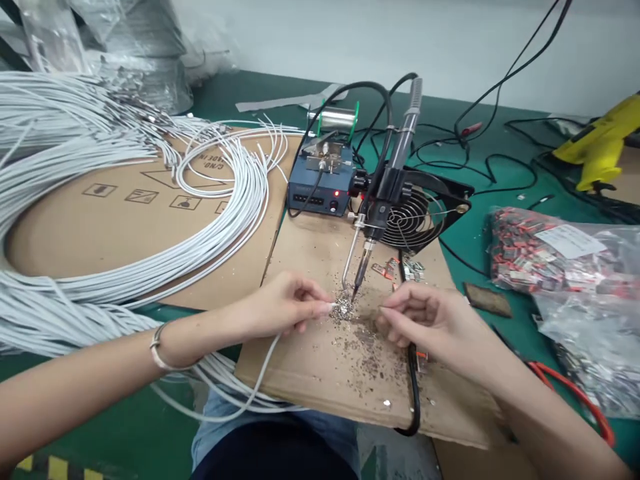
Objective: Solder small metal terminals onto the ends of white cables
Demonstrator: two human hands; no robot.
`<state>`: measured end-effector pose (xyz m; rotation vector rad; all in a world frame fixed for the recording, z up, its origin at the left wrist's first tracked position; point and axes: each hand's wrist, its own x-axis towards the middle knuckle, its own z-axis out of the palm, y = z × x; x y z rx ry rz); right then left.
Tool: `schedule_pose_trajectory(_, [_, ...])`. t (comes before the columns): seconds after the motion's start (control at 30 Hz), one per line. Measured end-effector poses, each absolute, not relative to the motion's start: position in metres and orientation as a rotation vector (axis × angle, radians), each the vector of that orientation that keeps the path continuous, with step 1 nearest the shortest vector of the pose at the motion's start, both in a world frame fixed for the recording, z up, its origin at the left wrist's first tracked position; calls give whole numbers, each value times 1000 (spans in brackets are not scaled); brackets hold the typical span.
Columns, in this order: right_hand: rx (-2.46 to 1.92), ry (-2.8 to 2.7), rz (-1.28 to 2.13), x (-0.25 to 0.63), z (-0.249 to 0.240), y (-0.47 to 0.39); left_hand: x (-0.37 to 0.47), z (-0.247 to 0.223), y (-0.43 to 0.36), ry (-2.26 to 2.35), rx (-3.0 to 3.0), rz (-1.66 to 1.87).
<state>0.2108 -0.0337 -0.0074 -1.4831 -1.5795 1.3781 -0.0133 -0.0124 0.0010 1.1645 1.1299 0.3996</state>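
Pinched in the fingers of my left hand [290, 307] is the end of a white cable [267, 357], its tip beside a small heap of solder bits [344, 307]. Above that heap stands a soldering iron [373, 220], clamped in a stand with its tip pointing down. A thin metal feed tube [351, 257] ends next to the iron's tip. To the right, my right hand [420, 313] has thumb and forefinger close together; whether anything is between them is too small to make out. Small metal and orange connectors [387, 268] lie beyond it.
Large coils of white cable [135, 277] cover the left side. Behind the iron sit a blue solder feeder [317, 190], a solder spool [337, 119] and a black fan [415, 217]. Bags of connectors [520, 257] and a yellow tool [600, 143] lie right. A black cord [414, 393] crosses the cardboard [320, 370].
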Motion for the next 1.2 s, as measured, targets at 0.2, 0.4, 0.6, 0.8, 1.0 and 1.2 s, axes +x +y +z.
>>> schedule_pose_trajectory(0.2, [-1331,-1082,1742,180,-20,-30,-8,-5,-6,1047,1168,380])
schedule_pose_trajectory(0.4, [-1316,-886,1837,180,-25,-26,-6,-5,-4,1034,1054,357])
schedule_pose_trajectory(0.6, [-1305,-938,1806,180,-22,-26,-4,-2,-2,1035,1000,341])
schedule_pose_trajectory(0.8, [-1315,-950,1785,180,-21,-27,-4,0,-3,1021,1013,332])
schedule_pose_trajectory(1.0, [-1325,-935,1827,182,-20,-26,-5,2,-1,1009,1037,283])
schedule_pose_trajectory(1.2, [-1301,-928,1830,182,-21,-26,-6,-1,-1,1017,1013,265])
